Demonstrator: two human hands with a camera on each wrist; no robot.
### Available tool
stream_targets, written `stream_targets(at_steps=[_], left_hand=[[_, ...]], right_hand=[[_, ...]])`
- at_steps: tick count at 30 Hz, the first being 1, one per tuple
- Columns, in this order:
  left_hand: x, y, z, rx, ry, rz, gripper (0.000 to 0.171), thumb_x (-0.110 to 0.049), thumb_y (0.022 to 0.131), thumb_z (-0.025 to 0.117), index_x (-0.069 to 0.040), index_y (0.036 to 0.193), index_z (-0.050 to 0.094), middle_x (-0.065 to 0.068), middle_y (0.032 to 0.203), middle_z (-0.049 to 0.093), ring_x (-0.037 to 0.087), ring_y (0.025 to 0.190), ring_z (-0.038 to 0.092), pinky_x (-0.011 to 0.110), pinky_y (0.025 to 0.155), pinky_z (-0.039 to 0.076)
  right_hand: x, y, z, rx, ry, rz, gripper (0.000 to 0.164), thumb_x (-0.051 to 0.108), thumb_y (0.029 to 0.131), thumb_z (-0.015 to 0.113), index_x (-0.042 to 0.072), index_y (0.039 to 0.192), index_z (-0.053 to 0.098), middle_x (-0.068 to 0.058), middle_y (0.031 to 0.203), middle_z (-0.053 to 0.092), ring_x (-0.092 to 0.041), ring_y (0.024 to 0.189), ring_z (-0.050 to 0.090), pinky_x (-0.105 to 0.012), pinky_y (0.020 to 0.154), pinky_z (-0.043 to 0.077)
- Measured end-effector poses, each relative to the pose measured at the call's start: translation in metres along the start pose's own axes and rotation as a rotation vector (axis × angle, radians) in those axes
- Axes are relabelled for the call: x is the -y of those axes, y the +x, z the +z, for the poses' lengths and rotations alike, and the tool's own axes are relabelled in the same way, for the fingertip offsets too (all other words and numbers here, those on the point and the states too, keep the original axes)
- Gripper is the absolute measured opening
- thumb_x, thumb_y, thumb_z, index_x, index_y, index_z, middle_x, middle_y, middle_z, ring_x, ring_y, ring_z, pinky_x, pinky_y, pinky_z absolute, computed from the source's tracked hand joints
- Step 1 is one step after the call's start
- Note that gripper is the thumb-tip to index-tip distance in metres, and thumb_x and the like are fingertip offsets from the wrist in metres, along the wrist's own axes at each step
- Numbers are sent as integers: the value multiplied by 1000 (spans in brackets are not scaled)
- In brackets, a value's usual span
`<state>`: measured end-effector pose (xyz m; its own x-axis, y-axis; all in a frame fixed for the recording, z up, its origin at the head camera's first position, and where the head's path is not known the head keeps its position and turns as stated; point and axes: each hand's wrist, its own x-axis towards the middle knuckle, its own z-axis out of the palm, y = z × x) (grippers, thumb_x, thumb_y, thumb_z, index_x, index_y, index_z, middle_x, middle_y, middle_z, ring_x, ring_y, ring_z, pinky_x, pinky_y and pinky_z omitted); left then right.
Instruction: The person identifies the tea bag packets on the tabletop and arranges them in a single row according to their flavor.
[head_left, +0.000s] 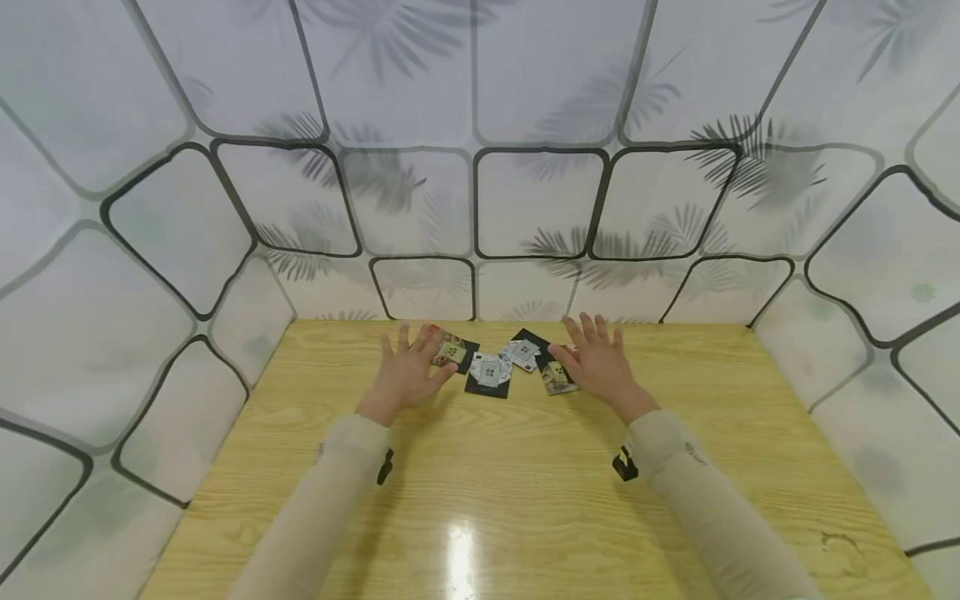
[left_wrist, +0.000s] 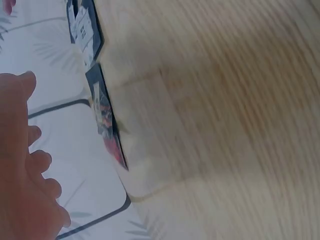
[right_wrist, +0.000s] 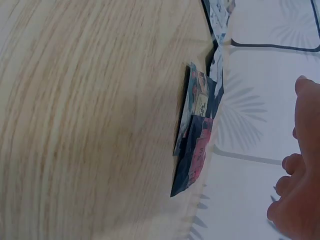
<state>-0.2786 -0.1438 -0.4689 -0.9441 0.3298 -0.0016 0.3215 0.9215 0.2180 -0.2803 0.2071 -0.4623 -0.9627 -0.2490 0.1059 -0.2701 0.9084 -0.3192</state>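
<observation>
Flat, dark square packets with printed faces lie in a loose row at the table's far side. My left hand (head_left: 408, 373), fingers spread, is over the left end, beside a gold-and-red packet (head_left: 454, 353). A black-and-white packet (head_left: 489, 375) and a tilted one (head_left: 523, 350) sit mid-row. With its fingers spread too, my right hand (head_left: 602, 367) overlaps the gold-labelled packet (head_left: 557, 377) in the head view. The right wrist view shows a red-faced packet (right_wrist: 200, 152) against that one; from the head it is mostly hidden under the hand. Neither hand grips anything.
The wooden table (head_left: 495, 467) stretches toward me, with a light reflection near its front. Patterned white cloth walls (head_left: 540, 208) rise behind the packets and along both sides. A dark wrist-worn device (head_left: 625, 464) shows by the right sleeve.
</observation>
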Motion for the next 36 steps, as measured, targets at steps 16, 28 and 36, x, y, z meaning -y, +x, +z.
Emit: stream_targets(at_steps=[16, 28, 36], left_hand=[[-33, 17, 27, 42, -1, 34, 69, -49, 111, 46, -15, 169, 28, 15, 175, 25, 48, 162, 15, 76, 125, 10], [-50, 24, 46, 61, 43, 35, 62, -49, 112, 42, -20, 167, 33, 8, 172, 35, 46, 161, 21, 71, 127, 13], [-54, 25, 53, 61, 62, 40, 62, -46, 112, 46, -18, 167, 34, 8, 171, 35, 44, 161, 23, 69, 128, 16]], right_hand=[[-2, 0, 32, 58, 49, -66, 62, 38, 113, 47, 8, 166, 34, -30, 170, 25, -56, 159, 13, -76, 124, 12], [-1, -5, 52, 158, 52, -48, 58, 37, 114, 43, 13, 166, 35, -26, 173, 21, -54, 160, 9, -76, 125, 7], [-4, -8, 61, 199, 28, -61, 57, 38, 115, 40, 13, 166, 36, -29, 172, 21, -50, 162, 9, -71, 128, 7]])
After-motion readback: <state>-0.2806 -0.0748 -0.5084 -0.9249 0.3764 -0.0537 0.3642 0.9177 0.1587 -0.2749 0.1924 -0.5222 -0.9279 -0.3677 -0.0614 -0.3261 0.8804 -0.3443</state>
